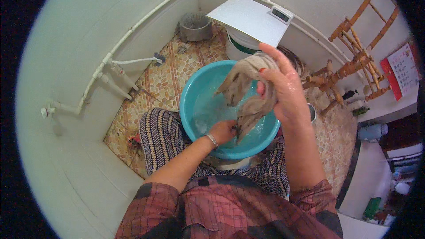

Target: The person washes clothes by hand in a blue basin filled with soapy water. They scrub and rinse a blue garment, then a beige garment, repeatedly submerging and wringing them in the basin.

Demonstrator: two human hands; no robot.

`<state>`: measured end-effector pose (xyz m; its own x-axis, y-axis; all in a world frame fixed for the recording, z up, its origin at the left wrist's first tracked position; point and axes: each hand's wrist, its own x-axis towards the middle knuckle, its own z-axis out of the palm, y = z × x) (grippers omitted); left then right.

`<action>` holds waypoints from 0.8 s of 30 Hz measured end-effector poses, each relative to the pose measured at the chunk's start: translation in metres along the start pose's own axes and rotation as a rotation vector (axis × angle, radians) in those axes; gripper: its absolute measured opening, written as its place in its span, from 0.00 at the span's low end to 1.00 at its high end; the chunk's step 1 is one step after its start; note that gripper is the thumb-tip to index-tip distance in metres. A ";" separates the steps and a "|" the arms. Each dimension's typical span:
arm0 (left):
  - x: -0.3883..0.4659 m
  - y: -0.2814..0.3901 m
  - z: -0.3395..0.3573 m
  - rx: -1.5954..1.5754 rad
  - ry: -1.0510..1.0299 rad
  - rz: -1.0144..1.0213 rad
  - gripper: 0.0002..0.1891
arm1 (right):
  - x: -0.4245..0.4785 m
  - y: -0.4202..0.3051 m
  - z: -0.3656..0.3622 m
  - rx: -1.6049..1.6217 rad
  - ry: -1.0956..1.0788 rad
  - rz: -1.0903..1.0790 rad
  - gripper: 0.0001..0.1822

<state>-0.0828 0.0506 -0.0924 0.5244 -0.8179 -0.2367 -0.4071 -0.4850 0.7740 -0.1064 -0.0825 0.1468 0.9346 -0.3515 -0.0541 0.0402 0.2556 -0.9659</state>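
Observation:
A turquoise plastic basin (187, 89) with water in it stands before me, between my knees. My right hand (286, 89) is raised over its right side, with a wet beige-grey cloth (254, 64) draped over and gripped by its fingers. Two dark-marked ends of the cloth hang down over the basin. My left hand (223, 133), with a silver bangle at the wrist, is low inside the basin beside the lower end of the cloth. Its fingertips are partly hidden, so whether they pinch the cloth cannot be told.
A white board with a small digital display (249, 16) rests on a white bucket (234, 44) behind the basin. A grey round container (196, 31) stands back left. Wooden chairs (352, 59) are at the right. White pipes (126, 38) run along the wall.

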 end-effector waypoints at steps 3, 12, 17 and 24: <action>-0.011 0.003 -0.026 0.386 -0.289 0.131 0.18 | 0.003 0.008 -0.005 -0.151 -0.043 0.048 0.27; -0.014 -0.023 -0.136 0.355 0.089 0.078 0.20 | 0.003 0.165 -0.024 -1.515 -0.149 0.267 0.40; -0.011 -0.029 -0.130 0.522 -0.177 -0.104 0.20 | -0.002 0.269 -0.047 -1.725 -0.117 0.187 0.41; 0.003 -0.039 -0.125 0.398 0.136 -0.033 0.19 | 0.009 0.282 -0.040 -1.755 -0.164 0.213 0.44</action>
<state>0.0285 0.1059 -0.0496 0.6254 -0.7643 -0.1571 -0.6312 -0.6139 0.4740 -0.1006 -0.0496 -0.1358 0.8994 -0.3309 -0.2855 -0.3616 -0.9303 -0.0610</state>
